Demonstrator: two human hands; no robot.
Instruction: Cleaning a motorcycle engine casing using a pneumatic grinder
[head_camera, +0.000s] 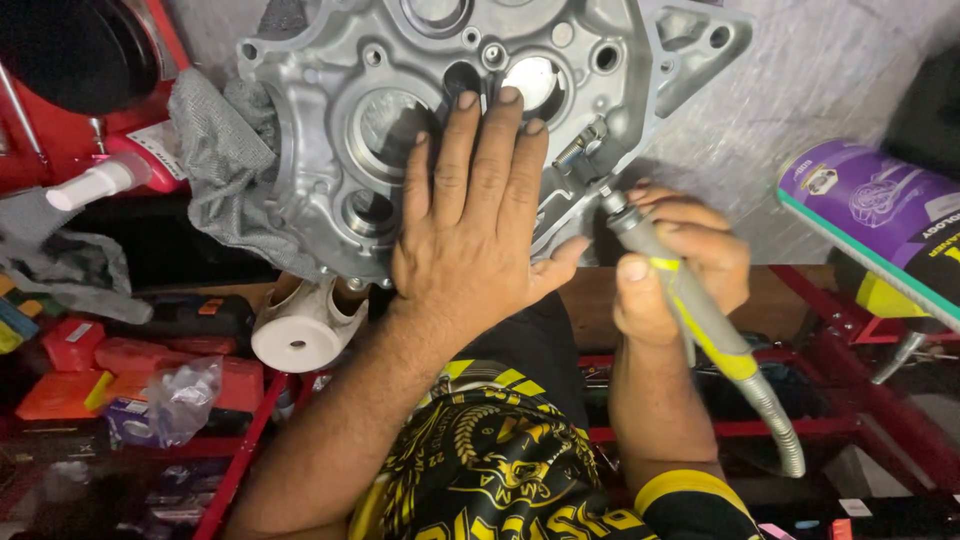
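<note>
Left hand (470, 230) pressed flat, fingers (455, 140) spread and released, palm down on the large cast silver-grey aluminium engine case (330, 150) with its round bores and bolt holes; fingertips reaching the rim of a dark round opening near the case's upper middle; thumb stretched toward the case's lower right edge. Right hand (680, 265) clenched around the grey-and-yellow pen-shaped rotary handpiece (690, 305), held slanted, thumb laid along its barrel; metal tip of the handpiece touching or just beside a small chromed fitting (580, 148) at the case's right edge, exact contact hard to tell; ribbed flexible metal shaft (778, 425) trailing from the tool's rear down to the right. Engine case lying on a grey surface at top centre, partly over the edge of the wooden tabletop (590, 300). Crumpled grey woven rag (215, 150) tucked against the case's left side; white spray-nozzle bottle (100, 182) further left, beside red tool housing; white plastic funnel-like piece (305, 335) just below the case; purple-and-green cylindrical can (880, 225) lying well apart at the right; red plastic boxes (80, 365) in the lower left; red metal frame (840, 320) under the tabletop.
</note>
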